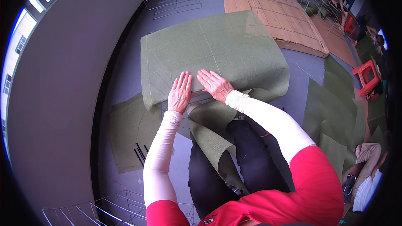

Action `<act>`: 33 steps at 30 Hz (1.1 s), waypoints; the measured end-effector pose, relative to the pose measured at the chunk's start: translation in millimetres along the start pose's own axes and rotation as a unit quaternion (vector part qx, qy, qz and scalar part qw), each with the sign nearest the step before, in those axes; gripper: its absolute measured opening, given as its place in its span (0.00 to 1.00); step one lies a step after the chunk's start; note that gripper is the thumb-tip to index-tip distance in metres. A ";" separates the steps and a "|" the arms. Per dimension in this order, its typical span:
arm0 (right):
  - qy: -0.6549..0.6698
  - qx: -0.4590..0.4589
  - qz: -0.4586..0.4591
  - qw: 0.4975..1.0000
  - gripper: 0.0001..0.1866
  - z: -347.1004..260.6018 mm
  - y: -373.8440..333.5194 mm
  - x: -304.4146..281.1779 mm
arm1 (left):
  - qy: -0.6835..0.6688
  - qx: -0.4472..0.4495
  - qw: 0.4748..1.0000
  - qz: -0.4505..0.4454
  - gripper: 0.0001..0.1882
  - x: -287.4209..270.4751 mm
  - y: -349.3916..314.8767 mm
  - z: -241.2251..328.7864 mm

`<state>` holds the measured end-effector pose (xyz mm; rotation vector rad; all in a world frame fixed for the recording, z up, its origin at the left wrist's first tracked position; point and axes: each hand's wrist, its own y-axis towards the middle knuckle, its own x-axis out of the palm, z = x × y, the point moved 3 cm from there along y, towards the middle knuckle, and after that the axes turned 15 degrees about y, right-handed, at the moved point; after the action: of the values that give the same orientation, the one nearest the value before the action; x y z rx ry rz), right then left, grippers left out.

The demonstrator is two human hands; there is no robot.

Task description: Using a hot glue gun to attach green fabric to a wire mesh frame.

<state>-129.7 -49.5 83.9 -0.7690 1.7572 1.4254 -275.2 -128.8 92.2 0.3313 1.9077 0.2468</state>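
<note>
A large green mesh sheet [184,46] is draped over a boxy shape in front of me; thin straight lines show faintly through it. My left hand [180,94] lies on its near edge, fingers stretched out flat. Just beside it, my right hand [215,86] rests with straight fingers on the same edge. Both thumbs are by the edge of the sheet, and what lies under them is partly hidden. A loose, curled part of green mesh [213,129] hangs down between my legs.
Another green mesh piece [125,142] lies on the floor at left with several dark strips [140,152]. Wire racks [176,0] stand far off and near lower left [100,211]. A wooden platform [289,21], a red stool [367,77], mesh sheets [331,109] and other people are at right.
</note>
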 end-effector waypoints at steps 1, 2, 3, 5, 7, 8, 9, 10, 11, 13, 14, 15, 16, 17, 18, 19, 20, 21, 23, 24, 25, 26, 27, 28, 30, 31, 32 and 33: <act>0.006 0.009 0.004 1.000 0.34 0.4 -1.0 -3.4 | 0.016 -0.004 1.000 -0.016 0.39 4.2 -0.3 3.0; 0.003 0.011 0.004 1.000 0.34 1.1 -5.2 -8.4 | 0.015 -0.001 1.000 -0.014 0.39 0.7 1.9 8.2; -0.008 0.021 -0.010 1.000 0.33 3.1 -9.7 -13.4 | 0.013 0.004 1.000 -0.022 0.38 -2.7 5.0 14.0; -0.021 0.034 -0.023 0.999 0.32 7.5 -16.0 -31.7 | 0.010 0.012 0.999 -0.028 0.37 -12.0 10.9 26.0; 0.018 0.003 -0.024 1.000 0.33 8.6 -17.8 -55.9 | -0.006 -0.013 1.000 0.010 0.37 -26.4 14.5 30.9; 0.019 -0.001 -0.024 1.000 0.33 6.6 -25.0 -69.3 | -0.011 -0.021 1.000 -0.006 0.36 -34.4 10.4 36.6; 0.020 0.002 -0.023 1.000 0.33 8.8 -38.1 -79.8 | -0.012 -0.019 1.000 -0.006 0.36 -42.3 7.7 44.8; -0.002 0.015 -0.023 1.000 0.33 13.1 -53.9 -90.0 | 0.005 -0.013 1.000 -0.014 0.34 -49.2 5.3 53.8; -0.029 0.029 -0.022 0.999 0.32 20.5 -69.9 -100.0 | 0.020 -0.005 1.000 -0.015 0.32 -55.0 9.0 65.8; -0.028 0.041 -0.006 0.999 0.31 29.5 -91.3 -108.8 | 0.008 -0.002 1.000 -0.011 0.30 -63.9 17.9 86.9; -0.016 0.042 0.008 0.999 0.30 32.2 -94.9 -113.3 | 0.004 -0.008 1.000 0.002 0.32 -67.4 21.7 92.1; -0.003 0.042 0.022 0.999 0.30 35.3 -99.3 -118.5 | -0.001 -0.015 1.000 0.013 0.33 -70.5 24.9 97.3; 0.000 0.036 0.025 0.999 0.30 38.4 -104.0 -124.2 | 0.001 -0.014 1.000 0.010 0.31 -72.7 27.4 103.0; 0.000 0.036 0.026 0.999 0.30 38.0 -106.9 -127.0 | 0.003 -0.013 1.000 0.011 0.31 -74.7 26.8 106.1; 0.001 0.034 0.028 0.999 0.29 34.9 -108.5 -129.0 | 0.014 -0.017 1.000 0.015 0.30 -77.7 24.3 107.9; 0.002 0.031 0.031 0.999 0.29 31.3 -109.7 -132.2 | 0.026 -0.021 0.999 0.020 0.30 -81.3 21.6 109.3; 0.002 0.029 0.032 0.999 0.29 27.0 -111.6 -135.1 | 0.026 -0.022 0.999 0.020 0.29 -88.3 17.4 110.0; -0.002 0.033 0.034 0.999 0.30 22.8 -114.4 -139.7 | 0.028 -0.024 0.999 0.021 0.29 -95.3 14.7 112.6; -0.006 0.032 0.039 0.999 0.30 6.7 -116.2 -149.5 | 0.048 -0.019 0.998 0.021 0.29 -108.6 4.9 116.5; -0.006 0.040 0.034 0.999 0.30 -4.2 -115.8 -154.0 | 0.059 -0.019 0.998 0.023 0.30 -115.3 -2.6 114.1; -0.006 0.049 0.030 0.998 0.30 -15.2 -113.5 -157.6 | 0.063 -0.022 0.997 0.024 0.30 -122.2 -10.6 108.9; -0.006 0.046 0.029 0.999 0.30 -26.7 -114.3 -162.4 | 0.043 -0.027 0.998 0.026 0.31 -129.9 -18.0 109.3; -0.002 0.065 0.034 0.997 0.30 -37.3 -114.6 -166.8 | 0.022 -0.032 0.999 0.029 0.31 -137.4 -25.1 109.4; 0.001 0.084 0.039 0.996 0.31 -47.5 -115.5 -171.3 | 0.028 -0.035 0.998 0.040 0.30 -144.8 -30.8 109.2; -0.005 0.083 0.035 0.996 0.31 -62.0 -120.7 -179.0 | 0.015 -0.044 0.998 0.047 0.30 -159.2 -43.1 113.3; -0.011 0.084 0.033 0.996 0.30 -68.2 -124.1 -182.6 | 0.002 -0.050 0.997 0.052 0.30 -165.5 -48.7 116.0; -0.009 0.079 0.035 0.996 0.30 -75.2 -120.6 -186.3 | 0.007 -0.054 0.997 0.053 0.30 -170.8 -52.3 111.9; -0.012 0.084 0.038 0.996 0.30 -80.8 -118.2 -190.2 | 0.020 -0.051 0.997 0.058 0.31 -175.5 -55.0 109.0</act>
<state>58.0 -152.5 188.2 -0.6005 1.8778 1.3099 -120.8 -239.6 190.2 0.3715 1.9100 0.4293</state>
